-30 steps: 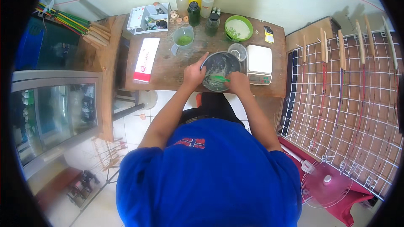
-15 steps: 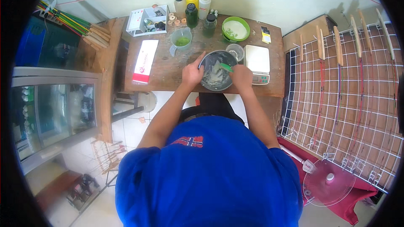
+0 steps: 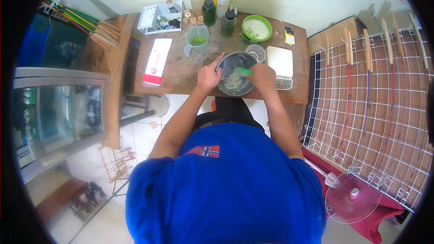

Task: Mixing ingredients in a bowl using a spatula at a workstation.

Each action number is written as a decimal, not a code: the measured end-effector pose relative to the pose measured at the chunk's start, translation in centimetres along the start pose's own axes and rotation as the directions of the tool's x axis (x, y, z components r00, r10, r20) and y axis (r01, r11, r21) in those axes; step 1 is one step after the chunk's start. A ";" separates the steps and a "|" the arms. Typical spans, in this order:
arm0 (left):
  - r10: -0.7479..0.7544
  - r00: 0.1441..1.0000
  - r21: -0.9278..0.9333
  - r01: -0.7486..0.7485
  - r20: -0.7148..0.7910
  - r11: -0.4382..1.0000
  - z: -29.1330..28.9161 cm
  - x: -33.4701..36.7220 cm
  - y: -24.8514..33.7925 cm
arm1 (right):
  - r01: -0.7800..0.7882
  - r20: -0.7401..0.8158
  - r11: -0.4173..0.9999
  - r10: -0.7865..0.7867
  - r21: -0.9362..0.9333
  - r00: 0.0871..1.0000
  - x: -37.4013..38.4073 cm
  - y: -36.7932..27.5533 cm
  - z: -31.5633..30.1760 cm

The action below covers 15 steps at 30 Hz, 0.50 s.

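Note:
A grey mixing bowl (image 3: 242,57) is at the front edge of the wooden table, with a pale, pasty mixture (image 3: 234,81) inside. My left hand (image 3: 209,77) grips its left rim, thumb up along the edge. In my right hand (image 3: 262,77), closed over the bowl's right side, is a green spatula (image 3: 244,71). Its blade reaches down into the mixture; the end of its handle is hidden by my fingers. Just behind the bowl sits a small clear container (image 3: 256,51), and a white kitchen scale (image 3: 279,61) lies to the right of my right hand.
Behind the bowl stand a measuring jug (image 3: 203,34) with green contents, a green bowl (image 3: 268,32) of pale stuff, and several bottles (image 3: 209,14). A white organizer box (image 3: 149,19) and a red-white paper (image 3: 158,58) lie leftward. On the right rises a wire rack (image 3: 361,108).
The spatula has shifted and turned a little inside the bowl, and the mixture lies differently. My left hand keeps its grip on the rim. The whole view has moved slightly.

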<state>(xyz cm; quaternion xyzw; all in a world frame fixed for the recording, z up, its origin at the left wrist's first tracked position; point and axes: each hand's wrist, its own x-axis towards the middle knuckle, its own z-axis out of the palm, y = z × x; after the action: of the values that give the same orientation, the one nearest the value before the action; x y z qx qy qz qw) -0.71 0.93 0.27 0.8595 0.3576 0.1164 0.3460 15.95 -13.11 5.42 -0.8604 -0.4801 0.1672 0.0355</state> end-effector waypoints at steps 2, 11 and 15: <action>0.020 0.998 -0.030 -0.022 -0.052 0.999 0.2 0.1 0.2 | -0.053 -0.176 0.995 0.037 -0.089 0.984 0.6 -0.1 1.1; 0.013 0.999 -0.028 -0.014 -0.035 0.999 -0.1 0.1 0.7 | 0.105 -0.186 0.978 -0.138 -0.180 0.973 0.8 0.8 1.0; -0.048 0.998 -0.021 0.047 -0.040 0.999 0.5 0.4 0.0 | 0.161 -0.109 0.963 -0.187 -0.216 0.976 0.5 0.4 2.7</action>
<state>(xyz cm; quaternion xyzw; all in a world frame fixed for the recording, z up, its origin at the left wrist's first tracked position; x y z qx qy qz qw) -0.25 0.94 -0.07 0.8448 0.3836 0.1291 0.3501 15.65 -13.15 2.63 -0.8228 -0.5654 0.0570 -0.0083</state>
